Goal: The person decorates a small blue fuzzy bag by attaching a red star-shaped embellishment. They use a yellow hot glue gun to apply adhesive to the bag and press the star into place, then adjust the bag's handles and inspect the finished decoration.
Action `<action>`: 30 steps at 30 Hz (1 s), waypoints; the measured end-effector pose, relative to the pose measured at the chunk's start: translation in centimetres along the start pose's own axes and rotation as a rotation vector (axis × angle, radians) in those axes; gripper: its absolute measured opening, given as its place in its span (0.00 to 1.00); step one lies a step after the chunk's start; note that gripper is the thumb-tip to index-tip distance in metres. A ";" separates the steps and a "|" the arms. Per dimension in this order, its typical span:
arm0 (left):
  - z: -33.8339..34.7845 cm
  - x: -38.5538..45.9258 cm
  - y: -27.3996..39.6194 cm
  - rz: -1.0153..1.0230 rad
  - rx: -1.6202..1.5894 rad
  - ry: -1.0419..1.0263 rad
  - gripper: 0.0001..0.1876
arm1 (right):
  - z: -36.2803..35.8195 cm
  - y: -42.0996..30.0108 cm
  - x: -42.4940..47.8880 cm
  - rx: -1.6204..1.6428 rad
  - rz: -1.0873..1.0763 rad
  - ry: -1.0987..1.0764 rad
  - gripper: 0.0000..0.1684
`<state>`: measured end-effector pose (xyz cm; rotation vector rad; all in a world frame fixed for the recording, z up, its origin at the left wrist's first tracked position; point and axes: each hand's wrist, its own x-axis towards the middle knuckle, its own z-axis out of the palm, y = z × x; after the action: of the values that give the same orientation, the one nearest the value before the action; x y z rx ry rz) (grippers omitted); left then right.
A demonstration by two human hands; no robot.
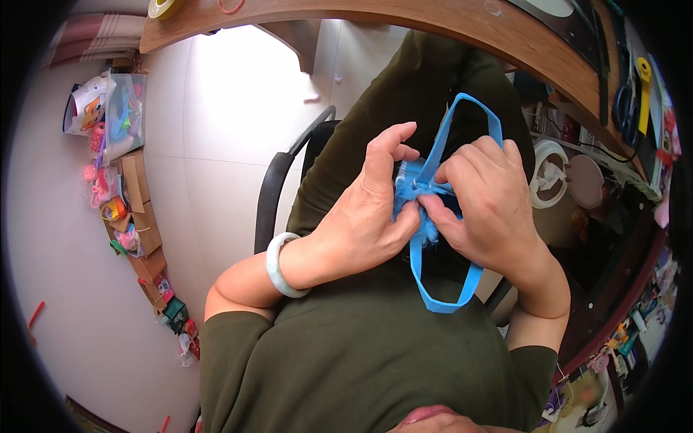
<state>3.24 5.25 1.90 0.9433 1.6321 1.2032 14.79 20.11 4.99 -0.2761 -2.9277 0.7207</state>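
Above my lap, both hands hold a small blue fabric bag point(413, 170) with fluffy blue trim point(427, 234). One strap handle point(490, 116) loops up past the knuckles of my right hand point(482, 200); the other handle point(445, 306) hangs toward my shirt. My left hand point(373, 200), with a pale bangle point(275, 265) on its wrist, grips the bag's left side, its index finger raised. The tips of both thumbs nearly meet at the trim. White stitching runs along the bag's left edge. My right fingers cover much of the bag's right side.
A wooden desk edge point(373, 12) curves across the top, with blue-handled scissors point(627, 108) and a yellow tool point(644, 97) at right. Below it stands a white lidded bin point(541, 189). A black chair armrest point(273, 189) is at my left; cardboard boxes point(142, 216) and a clear plastic tub point(125, 116) line the wall.
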 end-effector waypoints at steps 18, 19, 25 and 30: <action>-0.5 0.0 -0.3 0.031 0.080 0.009 0.30 | 0.1 0.2 -0.7 -0.017 0.015 -0.001 0.13; -0.5 0.0 -0.4 0.057 0.092 0.021 0.30 | 0.1 0.2 -0.7 -0.015 0.015 0.001 0.13; -0.9 0.2 0.8 0.069 0.173 -0.001 0.25 | 0.0 0.4 -0.9 0.014 0.003 0.006 0.12; -0.6 0.3 0.1 0.160 0.265 0.067 0.23 | -0.2 0.4 -1.0 0.048 0.009 0.006 0.12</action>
<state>2.58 5.35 2.04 1.2307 1.8292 1.1528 15.86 20.36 4.91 -0.2866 -2.9013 0.7883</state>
